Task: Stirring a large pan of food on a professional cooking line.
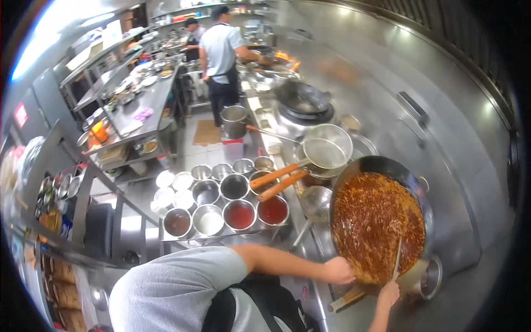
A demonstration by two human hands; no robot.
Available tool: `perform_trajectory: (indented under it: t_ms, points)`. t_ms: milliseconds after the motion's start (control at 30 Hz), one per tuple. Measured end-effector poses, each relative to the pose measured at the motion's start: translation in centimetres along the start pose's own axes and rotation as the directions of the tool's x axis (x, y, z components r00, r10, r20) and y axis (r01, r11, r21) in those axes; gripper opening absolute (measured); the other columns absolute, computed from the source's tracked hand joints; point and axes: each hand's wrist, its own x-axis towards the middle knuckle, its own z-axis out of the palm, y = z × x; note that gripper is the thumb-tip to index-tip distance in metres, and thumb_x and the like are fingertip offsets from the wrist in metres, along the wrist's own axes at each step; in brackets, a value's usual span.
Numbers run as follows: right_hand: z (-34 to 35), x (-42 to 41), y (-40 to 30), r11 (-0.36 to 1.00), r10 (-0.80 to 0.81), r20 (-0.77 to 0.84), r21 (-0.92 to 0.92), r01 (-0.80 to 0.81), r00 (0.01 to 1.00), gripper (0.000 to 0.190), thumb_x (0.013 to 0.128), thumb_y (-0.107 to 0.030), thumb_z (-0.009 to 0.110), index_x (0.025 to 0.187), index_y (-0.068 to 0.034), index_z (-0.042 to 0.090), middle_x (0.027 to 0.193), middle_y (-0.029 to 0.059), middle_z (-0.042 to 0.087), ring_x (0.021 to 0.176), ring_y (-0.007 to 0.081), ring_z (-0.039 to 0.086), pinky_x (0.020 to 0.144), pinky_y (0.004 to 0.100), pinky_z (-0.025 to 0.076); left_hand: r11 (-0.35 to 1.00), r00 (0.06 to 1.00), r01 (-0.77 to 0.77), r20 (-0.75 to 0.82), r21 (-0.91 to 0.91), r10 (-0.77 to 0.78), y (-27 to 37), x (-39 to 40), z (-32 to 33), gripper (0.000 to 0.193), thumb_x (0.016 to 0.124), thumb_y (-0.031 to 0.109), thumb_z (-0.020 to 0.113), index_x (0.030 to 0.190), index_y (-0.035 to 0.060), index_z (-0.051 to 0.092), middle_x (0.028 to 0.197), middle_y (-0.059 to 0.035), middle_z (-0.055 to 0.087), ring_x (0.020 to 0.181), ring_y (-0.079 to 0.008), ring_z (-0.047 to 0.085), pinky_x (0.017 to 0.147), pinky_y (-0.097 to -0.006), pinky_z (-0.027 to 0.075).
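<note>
A large dark wok (352, 170) is nearly filled with a glossy reddish-brown, chunky sauce (373, 224). My left hand (341, 270) is closed in a fist at the wok's lower left rim, apparently on a side handle that the fingers hide. With my right hand (389, 292) I grip the metal handle of a stirring utensil (398, 257). Its head is sunk in the sauce and out of sight. A wooden handle (346, 299) sticks out below the wok, between my hands. Just right of my right hand lies a metal pot (431, 277).
A wire-mesh strainer (327, 145) with a wooden handle lies above the wok, beside a perforated skimmer (316, 202). Several steel sauce pots (239, 215) stand left. Another wok (303, 97) sits on a burner. Beyond it a person (222, 54) works near flames (286, 58).
</note>
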Motion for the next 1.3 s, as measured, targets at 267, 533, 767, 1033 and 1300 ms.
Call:
perform_trajectory:
  t_ms: [267,533,767,1033,1300]
  points:
    - [-4.7,6.4,-7.1,0.839,-0.071,-0.018,0.54,0.069,0.997,0.056,0.105,-0.018,0.055,0.158,-0.007,0.04,0.117,0.0298,0.071,0.107,0.0488,0.068,0.09,0.0564,0.055,0.98,0.993,-0.019,0.114,-0.196,0.042,-0.3,-1.4,-2.0,0.032,0.092,0.034,0.07,0.102,0.0033,0.067,0.114,-0.0167,0.065,0.112,-0.0369,0.06,0.098,-0.05,0.045]
    - [-0.3,12.4,-9.2,0.716,-0.163,-0.012,0.687,0.126,0.987,0.056,0.116,-0.025,0.04,0.169,-0.015,0.024,0.129,0.0182,0.066,0.074,0.0309,0.06,0.066,0.0505,0.05,0.932,0.997,0.077,0.022,-0.355,-0.074,3.1,-8.6,-11.7,0.044,0.089,0.028,0.075,0.123,0.0044,0.062,0.131,-0.0194,0.053,0.122,-0.0387,0.053,0.105,-0.0496,0.042]
    - [-4.6,5.2,-11.8,0.554,-0.122,0.223,0.824,-0.12,0.967,0.056,0.104,-0.017,0.05,0.159,-0.006,0.043,0.107,0.0149,0.067,0.072,0.0221,0.06,0.061,0.0369,0.051,0.92,0.995,0.021,-0.085,-0.392,-0.059,1.6,-9.1,-10.1,0.04,0.088,0.021,0.074,0.122,0.0024,0.062,0.125,-0.0195,0.056,0.12,-0.0405,0.055,0.1,-0.0493,0.046]
    - [-3.6,-6.2,-5.3,0.527,-0.406,0.162,0.846,0.086,0.899,0.061,0.106,-0.027,0.051,0.162,-0.01,0.034,0.134,0.0213,0.059,0.114,0.0299,0.059,0.097,0.0451,0.048,0.982,0.985,-0.042,0.157,-0.184,0.072,-0.3,-1.6,-1.1,0.045,0.08,0.031,0.073,0.11,-0.0009,0.068,0.113,-0.0216,0.067,0.113,-0.0411,0.063,0.098,-0.0533,0.049]
    - [-8.6,-13.0,-1.9,0.766,-0.205,0.113,0.637,0.087,0.972,0.053,0.104,-0.031,0.055,0.155,-0.02,0.048,0.11,0.0273,0.07,0.102,0.0504,0.065,0.086,0.0595,0.048,0.998,0.915,0.067,0.4,0.002,-0.062,-0.1,1.3,-5.8,0.046,0.105,0.049,0.048,0.087,0.0196,0.079,0.082,-0.01,0.076,0.073,-0.0314,0.075,0.061,-0.0484,0.058]
